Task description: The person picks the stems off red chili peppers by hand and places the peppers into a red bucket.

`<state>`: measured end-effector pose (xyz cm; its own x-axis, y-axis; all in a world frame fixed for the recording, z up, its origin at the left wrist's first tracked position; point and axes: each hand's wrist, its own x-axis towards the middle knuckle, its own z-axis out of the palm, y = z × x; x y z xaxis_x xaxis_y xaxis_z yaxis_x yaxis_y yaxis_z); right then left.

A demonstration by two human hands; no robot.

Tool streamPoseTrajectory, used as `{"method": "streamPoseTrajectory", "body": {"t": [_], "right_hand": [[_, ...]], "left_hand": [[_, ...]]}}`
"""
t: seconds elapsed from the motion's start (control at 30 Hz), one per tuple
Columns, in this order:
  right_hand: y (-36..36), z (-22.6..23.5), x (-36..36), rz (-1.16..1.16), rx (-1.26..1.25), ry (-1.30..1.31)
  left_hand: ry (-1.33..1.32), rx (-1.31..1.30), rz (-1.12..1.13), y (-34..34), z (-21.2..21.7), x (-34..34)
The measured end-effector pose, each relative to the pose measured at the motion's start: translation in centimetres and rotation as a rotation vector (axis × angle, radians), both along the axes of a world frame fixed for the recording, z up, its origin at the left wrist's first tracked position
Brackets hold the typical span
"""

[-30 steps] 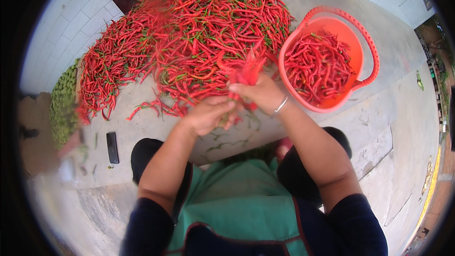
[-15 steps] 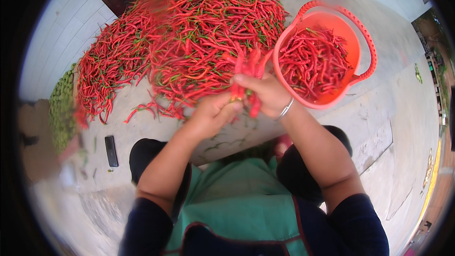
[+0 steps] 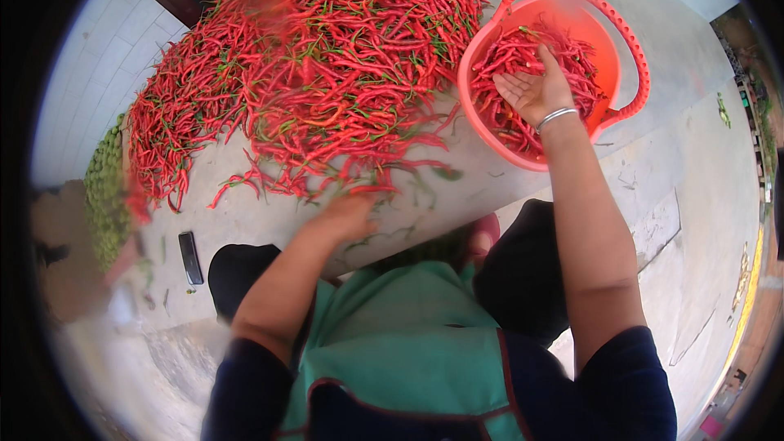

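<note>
A large heap of red chili peppers with green stems [image 3: 351, 57] spreads over the pale floor in front of me. To its right stands a coral-red plastic bucket [image 3: 602, 41] with a raised braided-looking handle, part filled with red chili peppers [image 3: 500, 57]. My right hand [image 3: 535, 94], a silver bangle on its wrist, is over the peppers inside the bucket, palm up, fingers spread and holding nothing. My left hand [image 3: 351, 214] is low at the near edge of the heap, beside a few loose peppers. Motion smears its fingers, so its grip is unclear.
Green stem bits [image 3: 416, 188] lie scattered between the heap and my knees. A black phone [image 3: 190, 258] rests on the floor at left. Beyond it is a mound of green produce [image 3: 106, 188]. A white tiled wall [image 3: 106, 57] bounds the far left.
My hands were together holding several chili peppers before the heap. They have parted: the right moved into the bucket and let its peppers go, while the left dropped slightly towards the heap's near edge.
</note>
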<state>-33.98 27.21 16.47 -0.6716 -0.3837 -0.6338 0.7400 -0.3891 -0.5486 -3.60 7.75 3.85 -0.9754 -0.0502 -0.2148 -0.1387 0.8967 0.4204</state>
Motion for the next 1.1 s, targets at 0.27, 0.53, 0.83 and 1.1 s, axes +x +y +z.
{"method": "streamPoseTrajectory", "body": {"t": [0.27, 0.53, 0.83, 1.1], "right_hand": [[-3.2, -0.1, 9.1, 0.757, 0.274, 0.972], [-5.9, -3.4, 13.1, 1.495, 0.801, 1.379], [-8.6, -3.7, 16.5, 0.978, 0.295, 0.887], [-6.1, -1.8, 11.7, 0.735, 0.023, 0.244]], "left_hand": [[-0.156, -0.173, 0.292, -3.2, -2.8, -0.2], [0.071, 0.230, 0.446, -3.3, 2.7, -1.0], [0.181, 0.679, 0.379, -0.8, 8.6, -0.6], [0.467, 0.710, 0.196, 1.1, 11.1, -3.6]]}}
